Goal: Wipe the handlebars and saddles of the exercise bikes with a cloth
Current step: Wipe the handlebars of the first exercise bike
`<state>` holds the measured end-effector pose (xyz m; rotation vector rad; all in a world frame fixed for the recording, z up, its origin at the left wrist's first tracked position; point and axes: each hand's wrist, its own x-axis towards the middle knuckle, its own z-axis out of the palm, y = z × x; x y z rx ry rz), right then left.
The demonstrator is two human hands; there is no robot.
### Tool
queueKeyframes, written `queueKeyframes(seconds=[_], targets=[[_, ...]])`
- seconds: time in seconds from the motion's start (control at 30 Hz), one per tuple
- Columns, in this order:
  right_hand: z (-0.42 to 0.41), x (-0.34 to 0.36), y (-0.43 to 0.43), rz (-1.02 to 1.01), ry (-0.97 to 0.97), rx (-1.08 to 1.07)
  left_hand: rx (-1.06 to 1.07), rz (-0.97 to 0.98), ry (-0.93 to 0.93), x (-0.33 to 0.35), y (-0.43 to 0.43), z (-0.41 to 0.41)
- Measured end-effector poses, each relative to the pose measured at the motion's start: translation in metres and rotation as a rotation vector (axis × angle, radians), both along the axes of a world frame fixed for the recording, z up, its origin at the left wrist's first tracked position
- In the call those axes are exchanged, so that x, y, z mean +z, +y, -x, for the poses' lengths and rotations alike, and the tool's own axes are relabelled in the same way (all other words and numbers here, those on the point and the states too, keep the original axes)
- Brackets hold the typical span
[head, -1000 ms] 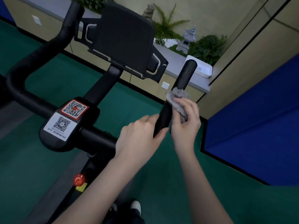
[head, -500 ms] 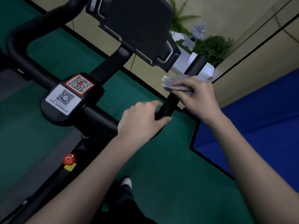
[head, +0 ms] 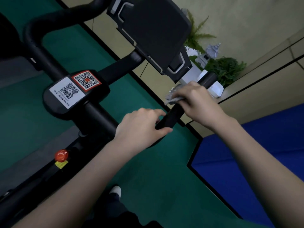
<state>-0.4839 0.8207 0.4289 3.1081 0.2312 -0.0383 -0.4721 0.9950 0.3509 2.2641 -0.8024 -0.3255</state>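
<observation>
A black exercise bike fills the left and centre. Its right handlebar horn (head: 171,117) points up and to the right, ending at a tip (head: 207,79). My right hand (head: 197,101) wraps a grey cloth (head: 171,97) around the upper part of that horn. My left hand (head: 141,124) grips the bend at the horn's base. The left horn (head: 37,46) curves away at upper left. The bar's centre clamp (head: 72,94) carries two QR-code stickers. No saddle is in sight.
A black tablet holder (head: 154,33) stands above the bar on a stem. A red knob (head: 61,155) sits on the frame below. Green floor (head: 156,178) lies underneath, a blue mat (head: 246,153) at right. A ledge with plants, stone figures and a white box (head: 215,88) lies beyond.
My right hand slid the cloth up the right horn from near its base toward the tip and turned over the top of it. The left hand stayed gripping the bend.
</observation>
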Motion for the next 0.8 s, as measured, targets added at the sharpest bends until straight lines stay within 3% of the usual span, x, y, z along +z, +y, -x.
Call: queueKeyframes(seconds=[0.2,0.4,0.57,0.8], targets=[[-0.022,0.020,-0.022,0.107,-0.037,-0.065,-0.005,0.023,0.081,0.001,-0.004,-0.004],[-0.017,0.013,-0.014,-0.012,0.047,-0.008,0.050,0.178,0.241,0.009,-0.031,-0.014],[-0.018,0.023,-0.036,0.023,-0.251,-0.074,0.039,0.214,0.289,0.008,-0.048,-0.018],[0.002,0.000,-0.037,-0.056,-0.329,0.013,0.099,0.278,0.254,0.000,-0.053,-0.017]])
